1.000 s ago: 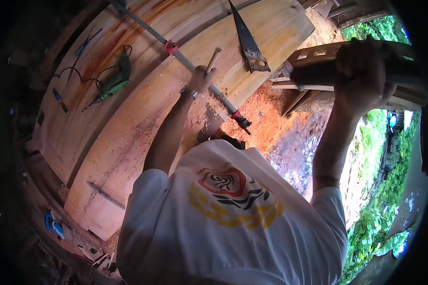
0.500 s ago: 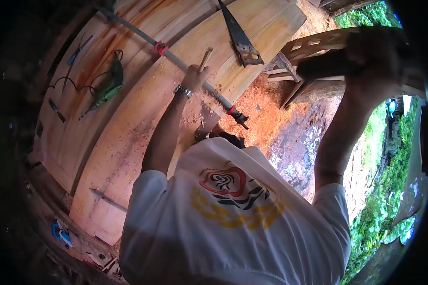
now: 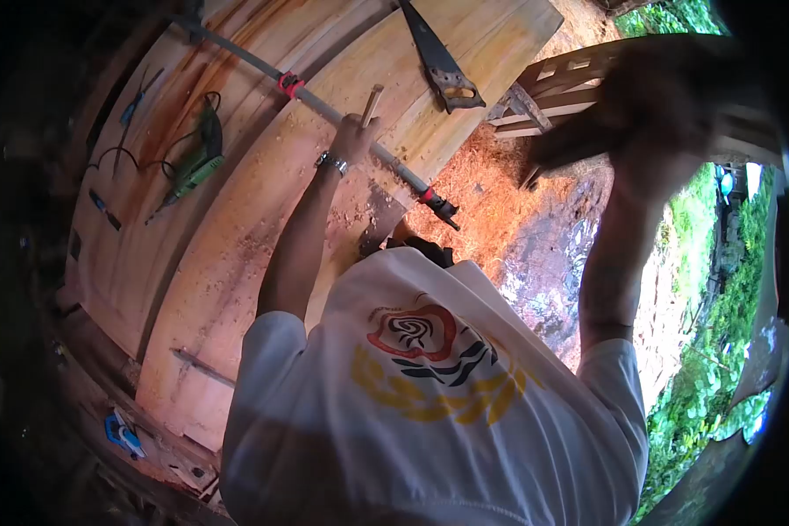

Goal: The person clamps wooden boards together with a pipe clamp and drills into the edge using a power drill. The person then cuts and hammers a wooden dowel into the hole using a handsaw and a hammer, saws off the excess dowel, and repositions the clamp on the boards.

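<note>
My left hand (image 3: 351,138), with a metal-banded watch at the wrist, is closed around a chisel (image 3: 372,105) whose light wooden handle sticks up. The hand hides its blade. It rests on the broad wooden plank (image 3: 237,237), close beside a long bar clamp (image 3: 324,107) with red parts. Raised at the right, my right hand (image 3: 666,145) is blurred and dark, and wrapped round a dark mallet (image 3: 579,140). Wood chips lie scattered on the plank around the left hand.
A handsaw (image 3: 443,66) lies on the wood at the upper edge. Left of the plank are a green power drill (image 3: 193,171) with its cord and a screwdriver (image 3: 105,210). A blue tool (image 3: 123,434) sits lower left. Sawdust (image 3: 478,193) covers the ground, near a wooden frame (image 3: 579,79).
My right hand and the mallet have come down slightly and to the left. My left hand stays on the chisel, and the whole view has shifted a little.
</note>
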Available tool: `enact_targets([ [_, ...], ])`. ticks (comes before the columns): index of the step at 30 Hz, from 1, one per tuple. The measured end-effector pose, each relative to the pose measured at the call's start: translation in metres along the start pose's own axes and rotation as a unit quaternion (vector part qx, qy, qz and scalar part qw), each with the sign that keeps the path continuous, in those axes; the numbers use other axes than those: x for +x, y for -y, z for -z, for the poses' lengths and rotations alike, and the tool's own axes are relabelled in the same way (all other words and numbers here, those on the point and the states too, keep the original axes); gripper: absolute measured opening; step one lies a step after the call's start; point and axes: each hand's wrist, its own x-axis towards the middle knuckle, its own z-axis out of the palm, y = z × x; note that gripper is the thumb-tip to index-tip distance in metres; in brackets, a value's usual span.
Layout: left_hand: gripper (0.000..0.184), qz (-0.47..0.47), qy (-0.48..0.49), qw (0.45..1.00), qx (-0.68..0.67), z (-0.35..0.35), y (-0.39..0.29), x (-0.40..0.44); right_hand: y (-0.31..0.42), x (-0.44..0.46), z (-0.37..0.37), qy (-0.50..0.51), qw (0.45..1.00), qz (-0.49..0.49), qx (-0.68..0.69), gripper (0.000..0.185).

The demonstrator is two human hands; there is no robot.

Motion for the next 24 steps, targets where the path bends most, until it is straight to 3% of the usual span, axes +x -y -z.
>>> enact_targets([
  [1,0.056,0.001,-0.009,1.000,0.011,0.001,-0.004,-0.001,-0.003,0.012,0.011,-0.005,0.994,0.000,0.106,0.013],
  [2,0.060,-0.002,-0.009,1.000,0.013,0.003,-0.008,-0.001,-0.024,0.009,0.007,-0.041,0.997,0.005,0.069,0.015],
  [3,0.055,0.003,0.001,0.999,0.033,0.003,-0.006,-0.003,-0.045,-0.021,-0.023,-0.023,0.988,0.000,-0.152,0.014],
  [4,0.050,0.006,0.012,0.998,0.055,0.003,-0.003,-0.003,-0.066,-0.050,-0.052,-0.006,0.931,0.002,-0.365,0.017],
  [5,0.046,0.006,0.025,0.996,0.080,0.005,-0.001,-0.001,-0.104,-0.090,-0.075,0.110,0.867,0.015,-0.485,0.020],
  [6,0.035,-0.111,-0.041,0.984,0.132,-0.001,0.000,0.001,-0.125,-0.127,-0.099,0.204,0.879,-0.032,-0.429,0.022],
  [7,0.031,-0.179,-0.070,0.967,0.165,-0.002,0.005,0.003,-0.118,-0.140,-0.109,0.220,0.897,-0.081,-0.375,0.026],
  [8,0.028,-0.194,-0.054,0.964,0.172,-0.004,0.012,0.008,-0.100,-0.132,-0.109,0.209,0.902,-0.107,-0.361,0.029],
  [9,0.025,-0.195,-0.048,0.964,0.176,-0.003,0.016,0.015,-0.090,-0.103,-0.100,0.276,0.890,-0.174,-0.318,0.032],
  [10,0.022,-0.159,-0.021,0.974,0.157,0.002,0.018,0.014,-0.072,-0.083,-0.100,0.215,0.914,-0.172,-0.298,0.025],
  [11,0.024,-0.111,0.024,0.982,0.154,0.000,0.015,0.005,-0.069,-0.079,-0.091,0.063,0.943,0.073,-0.319,0.030],
  [12,0.029,-0.062,0.068,0.984,0.154,-0.001,0.012,-0.004,-0.048,-0.059,-0.077,0.034,0.948,0.040,-0.313,0.026],
  [14,0.037,0.025,0.045,0.996,0.079,0.004,-0.001,-0.001,-0.013,-0.022,-0.037,-0.015,0.989,-0.014,-0.149,0.021],
  [16,0.042,-0.028,0.021,0.994,0.104,0.004,-0.015,-0.006,-0.005,0.009,-0.003,-0.008,0.990,-0.002,0.143,0.021],
  [17,0.045,-0.056,0.009,0.991,0.119,0.005,-0.020,-0.006,-0.032,-0.005,0.004,-0.065,0.992,0.011,0.107,0.024],
  [18,0.040,0.059,0.042,0.993,0.098,0.006,-0.021,-0.006,-0.059,-0.019,0.011,-0.124,0.990,0.020,0.069,0.027],
  [19,0.036,-0.036,-0.013,0.993,0.113,0.001,-0.014,-0.004,-0.088,-0.049,-0.020,-0.085,0.968,0.012,-0.235,0.022],
  [20,0.033,-0.135,-0.068,0.980,0.129,-0.006,-0.002,0.000,-0.120,-0.097,-0.059,0.048,0.888,0.016,-0.458,0.017],
  [21,0.028,-0.175,-0.067,0.968,0.167,-0.004,0.005,0.002,-0.144,-0.139,-0.090,0.162,0.877,-0.022,-0.452,0.014],
  [22,0.023,-0.201,-0.055,0.956,0.209,-0.003,0.011,0.000,-0.142,-0.154,-0.108,0.184,0.927,-0.118,-0.305,0.013],
  [23,0.018,-0.221,-0.041,0.944,0.240,-0.007,0.017,-0.001,-0.109,-0.128,-0.105,0.220,0.920,-0.194,-0.260,0.012],
  [24,0.016,-0.220,-0.050,0.942,0.247,-0.006,0.019,0.004,-0.105,-0.110,-0.100,0.199,0.929,-0.131,-0.283,0.014],
])
